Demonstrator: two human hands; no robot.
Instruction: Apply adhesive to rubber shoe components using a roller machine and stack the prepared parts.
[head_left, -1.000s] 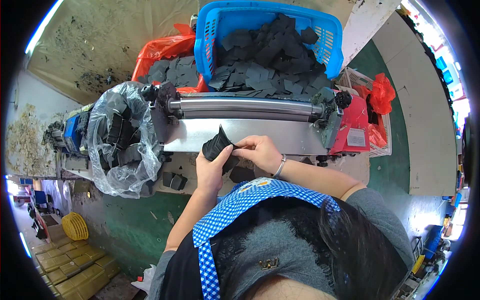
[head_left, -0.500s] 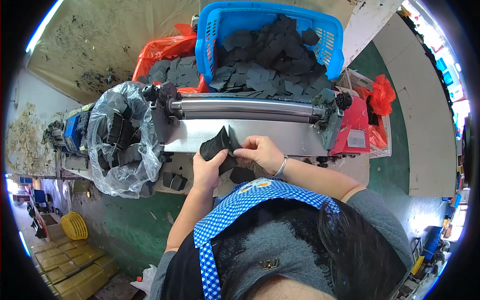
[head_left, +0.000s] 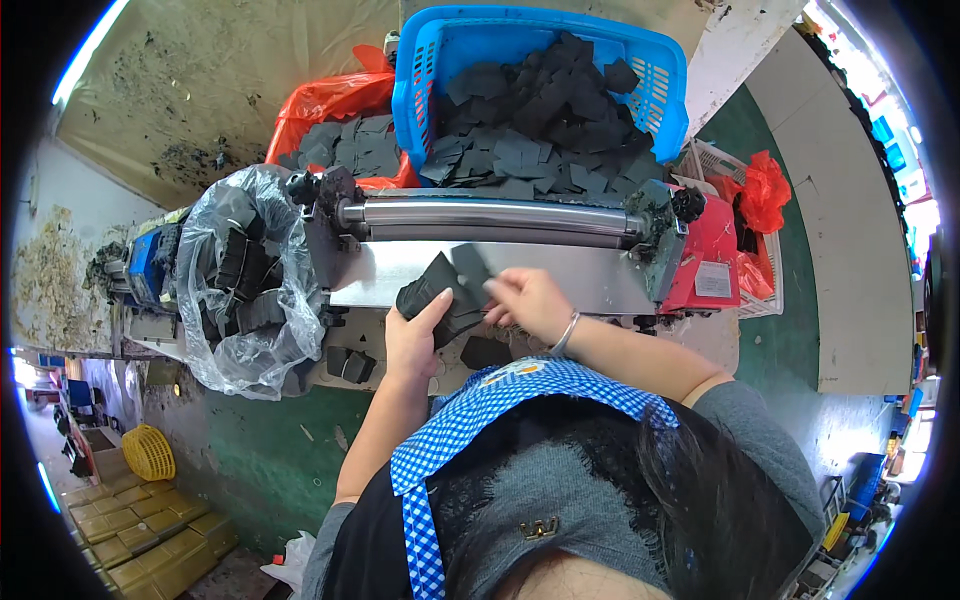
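My left hand [head_left: 412,335] is closed round a small stack of thin black sheet pieces [head_left: 428,288], its thumb lying across the top. At the stack's right side my right hand [head_left: 530,303] is bent, fingertips slightly blurred, at the edge of a single black sheet piece [head_left: 472,263] that angles up away from the others. Both hands are in front of the bright metal plate [head_left: 570,275] of a roller machine [head_left: 490,212]. Under the right hand another dark piece [head_left: 486,351] lies on the bench.
Behind the rollers stands a blue basket [head_left: 540,18] heaped with black pieces, beside a red bag [head_left: 318,100] of more. A clear plastic bag [head_left: 240,355] with black pieces sits left of the machine. Several pieces [head_left: 350,364] lie at the bench edge. A white crate [head_left: 768,300] is at the right.
The single piece has swung out from the stack, its flat face now showing. My right hand has moved slightly right, and the stack has tilted so more of its lower part shows.
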